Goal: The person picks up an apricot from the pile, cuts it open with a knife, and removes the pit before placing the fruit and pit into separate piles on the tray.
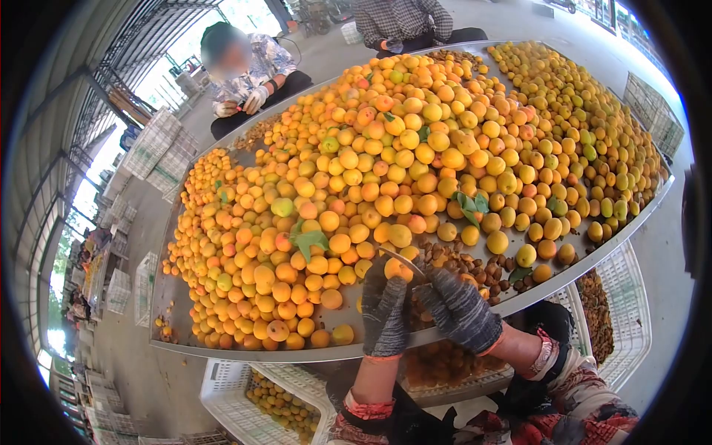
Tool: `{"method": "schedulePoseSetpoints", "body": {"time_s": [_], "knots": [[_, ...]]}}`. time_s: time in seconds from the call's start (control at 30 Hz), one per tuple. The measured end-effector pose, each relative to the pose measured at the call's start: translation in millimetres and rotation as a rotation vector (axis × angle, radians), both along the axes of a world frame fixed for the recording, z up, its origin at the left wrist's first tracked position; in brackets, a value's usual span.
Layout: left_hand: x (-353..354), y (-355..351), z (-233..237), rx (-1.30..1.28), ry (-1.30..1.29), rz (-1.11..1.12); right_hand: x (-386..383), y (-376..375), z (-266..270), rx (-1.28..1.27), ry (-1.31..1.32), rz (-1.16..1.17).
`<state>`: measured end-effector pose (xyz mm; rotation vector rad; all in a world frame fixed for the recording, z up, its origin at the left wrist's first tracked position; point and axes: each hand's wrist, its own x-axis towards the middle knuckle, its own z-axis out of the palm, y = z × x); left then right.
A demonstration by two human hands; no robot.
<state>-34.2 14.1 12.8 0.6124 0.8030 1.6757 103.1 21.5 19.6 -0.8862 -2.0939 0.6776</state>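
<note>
In a dark grey knitted glove, my left hand (384, 315) is closed at the near edge of the metal table. An orange apricot (398, 269) sits at its fingertips. My right hand (463, 310), gloved the same way, is closed just beside it. From its fingers a thin, slightly curved knife blade (403, 259) reaches across the apricot; the handle is hidden in the glove. Brown apricot pits (486, 273) lie on the table past my right hand. A large heap of apricots (371, 170) rises in front of both hands.
The raised rim of the metal table (297, 357) runs close to my wrists. Below stand a white crate of apricots (222, 382) and a crate of brown pieces (630, 297). Across the table sit a gloved person (256, 70) and another person (404, 22). Stacked crates (156, 144) stand left.
</note>
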Motion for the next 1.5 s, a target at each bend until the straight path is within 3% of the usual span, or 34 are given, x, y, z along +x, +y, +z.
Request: {"method": "schedulePoseSetpoints", "body": {"time_s": [0.07,0.3,0.37,0.4,0.47,0.5,0.53,0.6,0.67,0.73,0.8,0.83,0.9,0.97,1.1,1.17,1.2,1.33,1.4,1.5], "knots": [[-3,-1,5,-0.036,0.029,-0.018,1,4,-18,0.462,-0.157,-0.042],[-12,-7,1,-0.081,0.313,-0.053,15,14,-10,0.467,-0.260,0.104],[-13,-8,7,-0.076,0.350,-0.062,16,17,-8,-0.009,-0.086,0.232],[-14,-8,9,-0.073,0.389,-0.072,17,18,-7,-0.009,-0.086,0.232],[-20,-9,8,-0.139,0.449,-0.104,18,20,-7,0.556,-0.346,0.154],[-21,-10,7,-0.204,0.509,-0.136,17,19,-7,0.555,-0.344,0.154],[-18,-10,4,-0.205,0.512,-0.136,15,17,-6,0.489,-0.347,0.128],[-5,-9,-4,-0.245,0.348,0.081,6,12,-2,0.420,-0.349,0.100],[2,-4,-8,-0.217,0.209,0.099,-10,3,2,-0.272,0.121,0.063],[1,0,-22,-0.188,0.067,0.113,-12,4,-15,-0.206,0.120,0.068],[-4,5,-33,-0.074,0.462,0.168,-7,6,-20,-0.136,0.119,0.074],[-9,1,-35,-0.072,0.462,0.168,-2,8,-17,-0.248,0.079,0.126],[-15,-6,3,-0.337,0.318,-0.106,7,11,-19,-0.357,0.038,0.177],[-14,-6,0,-0.261,0.342,-0.032,13,16,-30,0.399,-0.175,0.124],[-6,-7,1,-0.223,0.392,0.114,2,13,-14,0.631,-0.221,0.073],[1,-6,-1,-0.223,0.279,0.106,-12,3,-1,-0.189,0.116,-0.033],[3,-5,-2,-0.222,0.164,0.102,-12,2,-3,-0.188,0.113,-0.033],[0,-5,-2,-0.245,0.145,0.023,-8,6,-22,-0.151,-0.032,-0.017],[-2,-6,1,-0.292,0.396,0.037,-8,6,-21,-0.083,-0.026,0.011],[-4,-5,-5,-0.253,0.433,0.055,-7,3,-16,-0.152,-0.079,0.134]]}}
